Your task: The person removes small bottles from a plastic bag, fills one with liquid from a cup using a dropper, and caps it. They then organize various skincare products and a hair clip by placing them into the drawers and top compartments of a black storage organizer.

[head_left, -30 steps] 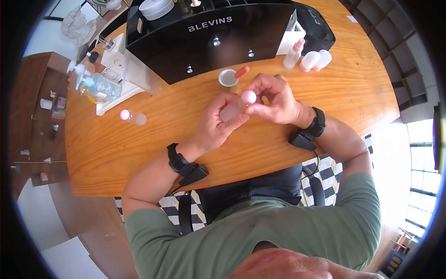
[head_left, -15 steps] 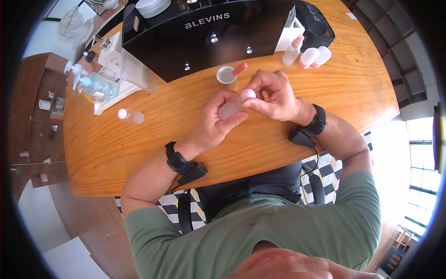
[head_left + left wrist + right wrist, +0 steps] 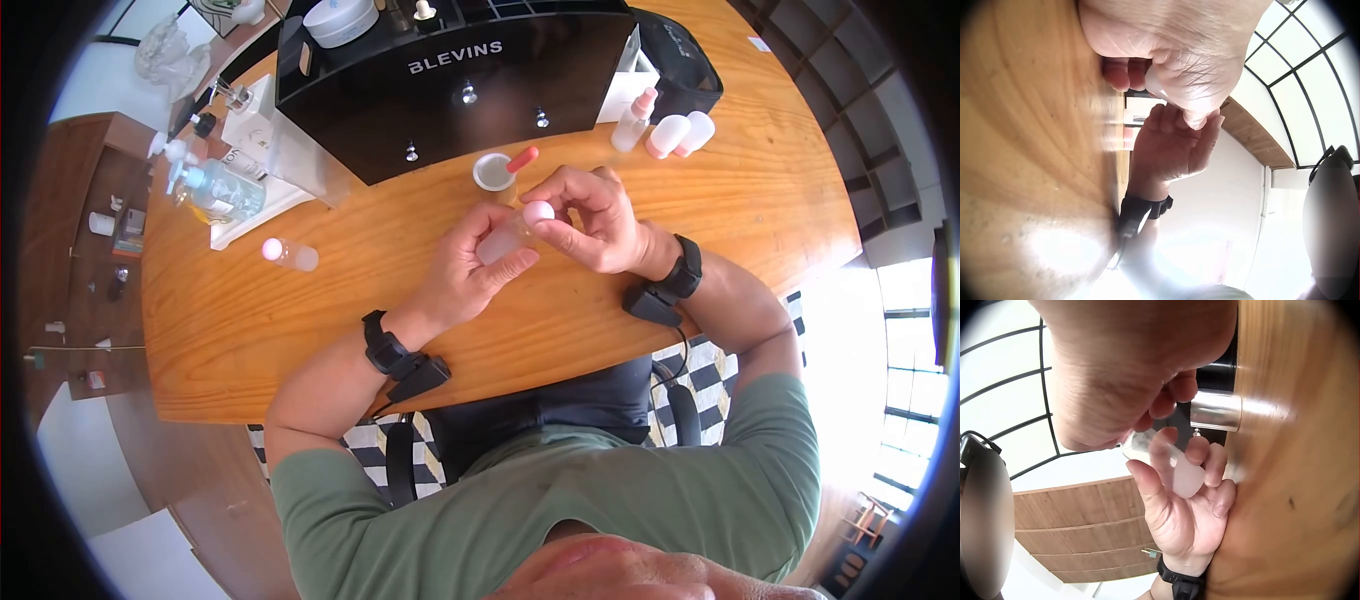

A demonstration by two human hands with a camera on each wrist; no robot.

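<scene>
My left hand [image 3: 462,272] grips a small frosted bottle [image 3: 500,243], tilted above the table, between its thumb and fingers. In the right wrist view the bottle's whitish base [image 3: 1185,480] rests among the left hand's curled fingers. At the bottle's upper end is a round pink cap [image 3: 539,212]. Thumb and forefinger of my right hand [image 3: 602,228] pinch this cap from the side. Just beyond the hands stands a cup [image 3: 492,173] with a pale rim, and a red-pink stick [image 3: 522,159] leans over its edge.
Another pink-capped bottle [image 3: 297,256] lies at the left. Pump bottles [image 3: 228,190] stand on a white tray behind it. A black drawer box [image 3: 480,90] fills the back. Toward the right are a pink spray bottle [image 3: 632,125], two white-and-pink containers [image 3: 668,135] and a black case [image 3: 680,62].
My right fingers have shifted slightly around the pink cap, and the bottle's tilt has changed a little. Both hands stay together in nearly the same place. The head view has swayed slightly.
</scene>
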